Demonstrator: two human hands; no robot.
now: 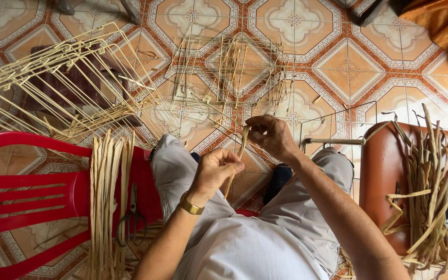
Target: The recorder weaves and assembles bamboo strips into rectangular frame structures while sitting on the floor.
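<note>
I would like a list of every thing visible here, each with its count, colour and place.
strip: one, pale tan, held between both hands
wire frames: two, pale, on the floor ahead
flat strips: one bundle, pale tan, across the red chair
red chair: one, left
scissors: one pair, dark, on the red chair
brown seat: one, right
dried strips: one heap, tan, on the brown seat
floor tiles: many, orange and cream
left hand: pinching the strip
right hand: gripping the strip's top

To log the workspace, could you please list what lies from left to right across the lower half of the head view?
Red chair → flat strips → scissors → left hand → right hand → brown stool → dried strips.
</note>
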